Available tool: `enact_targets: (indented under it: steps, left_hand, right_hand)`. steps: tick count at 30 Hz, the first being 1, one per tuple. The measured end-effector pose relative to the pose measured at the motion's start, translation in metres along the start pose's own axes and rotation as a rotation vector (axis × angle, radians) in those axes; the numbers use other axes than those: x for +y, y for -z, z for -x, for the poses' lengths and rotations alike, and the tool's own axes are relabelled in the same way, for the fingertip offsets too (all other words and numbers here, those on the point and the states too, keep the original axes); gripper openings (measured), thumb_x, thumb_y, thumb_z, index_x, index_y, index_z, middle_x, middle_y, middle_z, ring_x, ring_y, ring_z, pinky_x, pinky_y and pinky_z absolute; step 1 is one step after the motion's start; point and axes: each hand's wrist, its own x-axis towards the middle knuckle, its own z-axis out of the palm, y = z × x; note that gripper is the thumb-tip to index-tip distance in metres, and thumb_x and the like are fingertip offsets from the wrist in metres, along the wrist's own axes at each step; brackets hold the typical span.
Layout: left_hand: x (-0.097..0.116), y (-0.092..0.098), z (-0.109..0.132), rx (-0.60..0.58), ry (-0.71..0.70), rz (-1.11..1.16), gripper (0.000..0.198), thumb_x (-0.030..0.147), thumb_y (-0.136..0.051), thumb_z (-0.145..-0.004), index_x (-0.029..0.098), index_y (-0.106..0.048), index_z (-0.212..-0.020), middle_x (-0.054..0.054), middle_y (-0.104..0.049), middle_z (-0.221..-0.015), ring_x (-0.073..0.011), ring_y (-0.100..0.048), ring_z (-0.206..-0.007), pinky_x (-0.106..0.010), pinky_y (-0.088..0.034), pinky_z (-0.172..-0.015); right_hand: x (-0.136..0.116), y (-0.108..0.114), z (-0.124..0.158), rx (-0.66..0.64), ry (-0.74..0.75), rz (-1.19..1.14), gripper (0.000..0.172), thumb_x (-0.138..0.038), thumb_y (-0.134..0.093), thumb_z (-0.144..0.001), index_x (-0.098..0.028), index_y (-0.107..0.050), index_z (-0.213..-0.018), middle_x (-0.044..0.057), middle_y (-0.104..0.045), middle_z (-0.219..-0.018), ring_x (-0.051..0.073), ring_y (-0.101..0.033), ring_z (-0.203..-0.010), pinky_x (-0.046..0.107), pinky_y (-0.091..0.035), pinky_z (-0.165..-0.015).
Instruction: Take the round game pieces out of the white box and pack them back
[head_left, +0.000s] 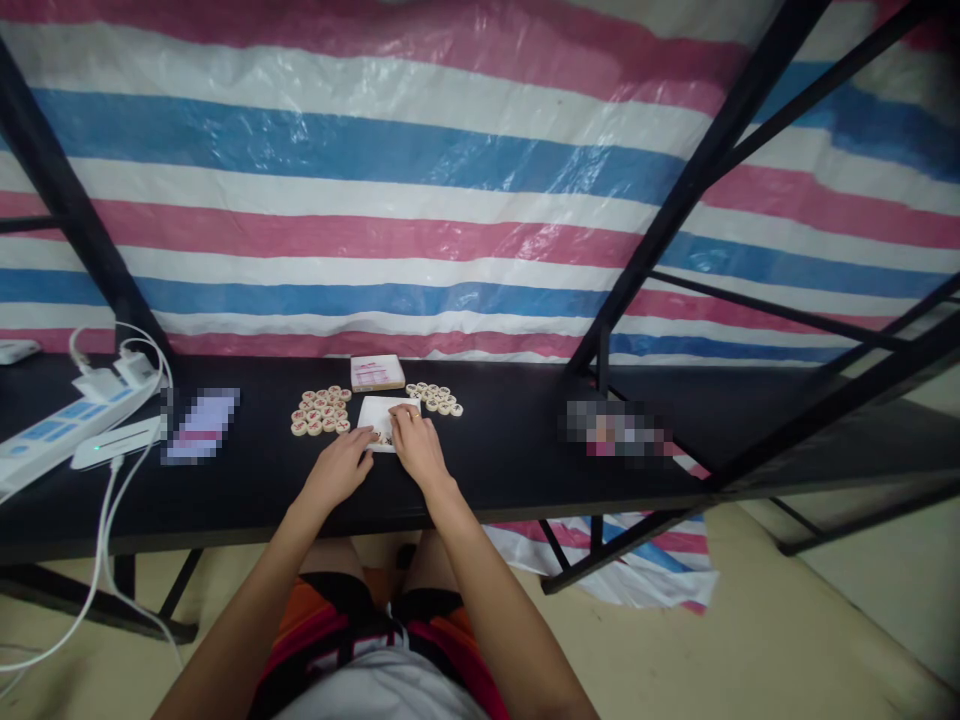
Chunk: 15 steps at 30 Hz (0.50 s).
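Note:
A shallow white box (373,407) lies on the black table in front of me, with a few Chinese chess pieces (385,439) showing near its front side. My left hand (345,464) is at the box's front left corner, its curled fingers holding the edge. Over the right part of the box, my right hand (417,442) has its fingers bent down inside; what they hold, if anything, is hidden. Left of the box, red-marked chess pieces (321,410) lie grouped in rows. Dark-marked chess pieces (435,397) form another group at its back right.
Behind the box lies a printed box lid (377,373). A white power strip (71,425), cables and a white device (118,442) occupy the left side, beside a blurred pale rectangle (202,425). Blurred items (619,428) lie right, near a black metal frame (637,270). Striped sheeting (375,190) hangs behind.

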Motion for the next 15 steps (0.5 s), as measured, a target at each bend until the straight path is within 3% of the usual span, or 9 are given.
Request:
enact_targets:
  steps: [6, 11, 15]
  left_hand:
    - [0.0010, 0.0024, 0.0008, -0.039, -0.007, 0.008, 0.037, 0.022, -0.038, -0.090, 0.018, -0.056, -0.122, -0.009, -0.061, -0.119, -0.0222, -0.057, -0.108, -0.036, -0.046, -0.093]
    - [-0.0017, -0.0017, -0.0001, -0.056, -0.058, -0.004, 0.046, 0.027, -0.040, -0.090, 0.019, -0.046, -0.135, -0.010, -0.050, -0.137, -0.0234, -0.052, -0.116, -0.040, -0.040, -0.100]
    - [-0.0030, -0.0041, -0.0013, -0.088, -0.074, -0.019, 0.044, 0.031, -0.038, -0.091, 0.023, -0.049, -0.134, -0.007, -0.050, -0.139, -0.0244, -0.054, -0.112, -0.043, -0.040, -0.099]
  right_hand:
    - [0.0027, -0.0027, -0.0003, 0.011, -0.018, 0.001, 0.025, -0.019, -0.038, -0.096, -0.017, -0.055, -0.114, 0.012, -0.059, -0.113, 0.019, -0.059, -0.100, 0.033, -0.044, -0.085]
    - [0.0047, -0.0034, -0.0011, 0.054, -0.025, -0.048, 0.026, -0.019, -0.035, -0.096, -0.017, -0.055, -0.114, 0.012, -0.059, -0.111, 0.019, -0.058, -0.102, 0.031, -0.045, -0.083]
    - [0.0068, -0.0049, -0.0008, 0.112, -0.074, -0.097, 0.028, -0.020, -0.032, -0.097, -0.016, -0.055, -0.114, 0.012, -0.059, -0.110, 0.019, -0.059, -0.099, 0.030, -0.045, -0.081]
